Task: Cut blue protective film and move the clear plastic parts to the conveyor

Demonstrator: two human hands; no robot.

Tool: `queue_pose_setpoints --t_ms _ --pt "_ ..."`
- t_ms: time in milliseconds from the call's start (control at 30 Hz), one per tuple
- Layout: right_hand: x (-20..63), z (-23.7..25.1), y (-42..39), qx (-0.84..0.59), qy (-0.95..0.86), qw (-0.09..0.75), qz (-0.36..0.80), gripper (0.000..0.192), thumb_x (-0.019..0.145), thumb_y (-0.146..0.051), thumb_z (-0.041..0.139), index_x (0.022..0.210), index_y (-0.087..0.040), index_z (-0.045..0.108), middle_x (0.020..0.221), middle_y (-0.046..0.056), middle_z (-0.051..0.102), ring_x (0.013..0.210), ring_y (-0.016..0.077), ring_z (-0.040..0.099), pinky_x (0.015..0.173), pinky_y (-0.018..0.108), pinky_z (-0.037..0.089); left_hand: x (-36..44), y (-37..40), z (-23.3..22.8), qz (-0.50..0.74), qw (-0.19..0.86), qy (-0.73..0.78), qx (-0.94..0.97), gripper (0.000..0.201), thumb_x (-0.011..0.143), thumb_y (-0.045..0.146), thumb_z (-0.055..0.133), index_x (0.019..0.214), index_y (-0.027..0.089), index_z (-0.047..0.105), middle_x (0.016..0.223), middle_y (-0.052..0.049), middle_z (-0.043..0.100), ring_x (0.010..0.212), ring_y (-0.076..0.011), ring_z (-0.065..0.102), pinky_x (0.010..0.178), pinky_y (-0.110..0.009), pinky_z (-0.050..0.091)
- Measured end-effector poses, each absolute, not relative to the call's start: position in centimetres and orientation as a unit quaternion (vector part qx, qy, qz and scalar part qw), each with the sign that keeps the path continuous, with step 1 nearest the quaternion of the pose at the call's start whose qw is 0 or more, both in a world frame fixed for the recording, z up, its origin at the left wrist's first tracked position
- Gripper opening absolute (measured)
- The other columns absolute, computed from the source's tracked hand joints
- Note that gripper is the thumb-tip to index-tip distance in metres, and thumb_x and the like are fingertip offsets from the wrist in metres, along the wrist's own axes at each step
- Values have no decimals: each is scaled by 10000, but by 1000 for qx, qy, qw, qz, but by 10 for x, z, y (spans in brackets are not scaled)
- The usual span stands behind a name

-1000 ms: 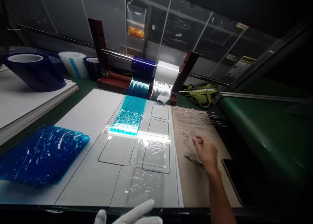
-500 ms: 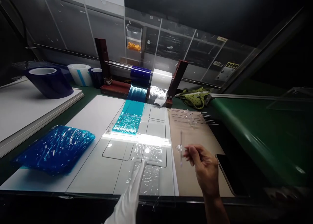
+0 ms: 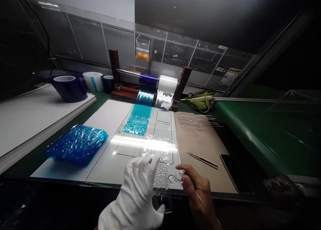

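My left hand (image 3: 136, 186), in a white glove, is curled around a clear rectangular plate (image 3: 164, 200) at the table's front edge. Its fingers lie on the plate's far side and its thumb near the bottom. Wrinkled clear film (image 3: 162, 175) shows beside the gloved fingers; where film and plate meet, I cannot tell. My bare right hand (image 3: 198, 193) is just to the right, thumb and index finger bent toward each other. A small clear curved piece (image 3: 174, 179) is at those fingertips. Tweezers (image 3: 203, 160) lie on the brown board (image 3: 185, 139) beyond the right hand.
A blue film-wrapped stack (image 3: 77, 144) lies left. Behind, a stand carries a blue film roll (image 3: 148, 78) and a clear film roll (image 3: 167, 80). Thin rods with clear pieces (image 3: 198, 119) lie on the board's far end. A phone (image 3: 229, 171) is at right; tape rolls (image 3: 69, 89) stand back left.
My right hand has moved left and toward me, close to the left. The thin upright thing at its fingers is gone from them; tweezers now lie on the board. My gloved hand has curled around the plate.
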State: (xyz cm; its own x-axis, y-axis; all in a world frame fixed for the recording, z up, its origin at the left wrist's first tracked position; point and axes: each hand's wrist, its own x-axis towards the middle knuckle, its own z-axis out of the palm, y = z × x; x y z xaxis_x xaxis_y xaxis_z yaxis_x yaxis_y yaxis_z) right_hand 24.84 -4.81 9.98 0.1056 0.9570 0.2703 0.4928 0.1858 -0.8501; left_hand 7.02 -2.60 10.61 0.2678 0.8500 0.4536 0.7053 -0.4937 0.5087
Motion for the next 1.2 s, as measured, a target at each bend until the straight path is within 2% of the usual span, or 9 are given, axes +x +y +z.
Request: queue_pose_setpoints --t_ms 233,400,500,600,700,800,900,1067,1200 --pt "211 87 -41 -493 -448 532 522 404 892 -510 474 686 -175 564 556 -56 363 443 61 236 409 213 163 65 -27 90 412 118 454 781 993 454 221 604 1401 173 309 1241 -129 463 1111 -333 472 968 -503 400" --pt "212 98 -43 -446 -405 545 583 406 866 -518 516 638 -182 520 520 -65 346 437 60 238 402 198 179 85 -17 66 562 123 410 708 619 770 126 409 1373 216 302 1065 -87 498 918 -202 562 786 -350 500" --pt "224 113 -46 -507 -496 514 483 410 924 -479 421 664 -182 531 524 -56 377 412 64 285 387 200 202 84 -20 76 507 107 418 746 797 696 243 540 1428 188 231 1192 -134 454 1077 -274 499 902 -434 452" --pt "229 121 -45 -574 -673 414 216 359 964 -307 348 724 -166 575 537 -16 498 422 93 432 436 226 270 77 -26 95 359 47 469 806 1018 500 321 651 1429 121 285 1251 -186 448 1132 -368 440 962 -535 368" --pt "218 119 -42 -600 -754 256 -76 342 918 -120 346 669 -160 577 483 17 544 395 127 479 452 274 224 78 -25 107 180 -16 520 835 893 518 326 638 1340 38 445 1244 -268 489 1097 -415 466 912 -573 349" --pt "208 117 -42 -627 -740 182 -160 352 899 -86 338 644 -169 565 457 23 537 362 141 459 443 298 165 83 -22 108 99 -39 520 847 856 514 314 630 1292 -14 491 1269 -324 477 1091 -454 475 875 -590 343" --pt "216 120 -45 -649 -721 240 -27 351 945 -189 323 729 -155 597 524 18 552 429 133 488 463 261 235 79 -20 97 173 -19 507 844 908 515 308 622 1347 6 420 1277 -290 479 1121 -450 469 937 -608 315" --pt "245 122 -53 -570 -618 303 449 445 966 -405 345 715 -156 616 561 -26 493 499 95 464 501 196 346 65 -23 67 313 107 389 860 874 629 198 545 1435 248 209 1204 -100 550 1079 -276 551 954 -427 422" --pt "246 122 -73 -652 -614 323 304 405 965 -394 368 728 -178 614 643 -6 572 615 118 530 591 213 365 68 -31 70 290 119 385 868 976 534 258 612 1440 218 249 1278 -124 525 1156 -342 519 991 -480 403"
